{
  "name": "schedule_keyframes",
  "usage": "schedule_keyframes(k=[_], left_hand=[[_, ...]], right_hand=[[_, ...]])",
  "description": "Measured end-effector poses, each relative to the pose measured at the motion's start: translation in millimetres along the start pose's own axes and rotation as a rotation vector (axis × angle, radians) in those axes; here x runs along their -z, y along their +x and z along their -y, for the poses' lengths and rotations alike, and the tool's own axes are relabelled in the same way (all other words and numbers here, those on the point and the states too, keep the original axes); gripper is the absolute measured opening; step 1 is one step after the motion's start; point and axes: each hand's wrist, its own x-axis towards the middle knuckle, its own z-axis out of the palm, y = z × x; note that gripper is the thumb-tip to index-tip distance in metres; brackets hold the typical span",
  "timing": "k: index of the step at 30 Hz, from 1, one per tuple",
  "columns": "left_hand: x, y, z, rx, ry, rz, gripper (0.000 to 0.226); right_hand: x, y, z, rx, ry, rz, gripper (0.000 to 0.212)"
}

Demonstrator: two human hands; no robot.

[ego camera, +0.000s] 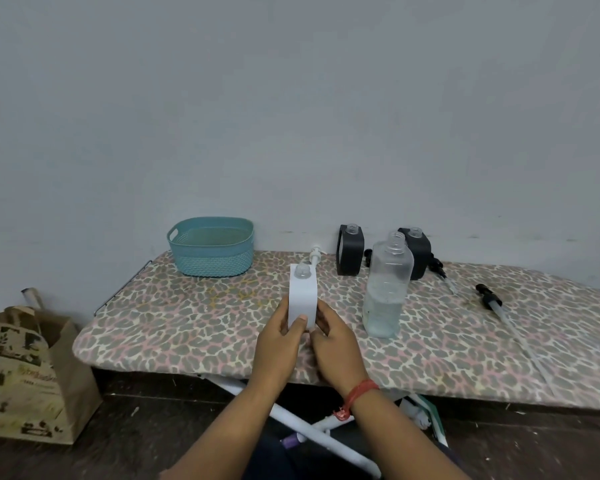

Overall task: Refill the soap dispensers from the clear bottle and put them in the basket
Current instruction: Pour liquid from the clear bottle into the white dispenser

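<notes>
— Where are we?

— Early, we judge. The teal woven-look basket (211,245) is empty, and the two black dispensers (351,250) stand uncapped at the back.

— And the white one?

— Our left hand (280,336) and right hand (333,341) clasp the smooth white dispenser (302,295) upright on the leopard-print board (187,327), beside the half-full clear bottle (388,285).
</notes>
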Motion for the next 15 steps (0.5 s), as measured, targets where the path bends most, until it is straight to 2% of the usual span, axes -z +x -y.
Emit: schedule_keyframes(k=[3,5,8,11,13,15], left_hand=[[3,4,0,0.004,0.016,0.016,0.049],[7,7,3,-0.006,0.006,0.044,0.052],[17,14,5,0.004,-0.022,0.075,0.072],[31,30,2,-0.041,0.177,0.113,0.099],[38,41,0,-0.071,0.3,0.164,0.113],[42,53,1,-0.1,0.393,0.21,0.121]], right_hand=[[4,-1,2,-0.003,-0.03,0.049,0.07],[13,-3,0,-0.009,-0.043,0.012,0.063],[37,-9,-5,0.065,-0.03,-0.287,0.047],[73,-11,-11,0.208,-0.033,-0.552,0.04],[98,-5,-16,0.237,-0.074,-0.612,0.033],[122,6,-19,0.215,-0.118,-0.581,0.048]])
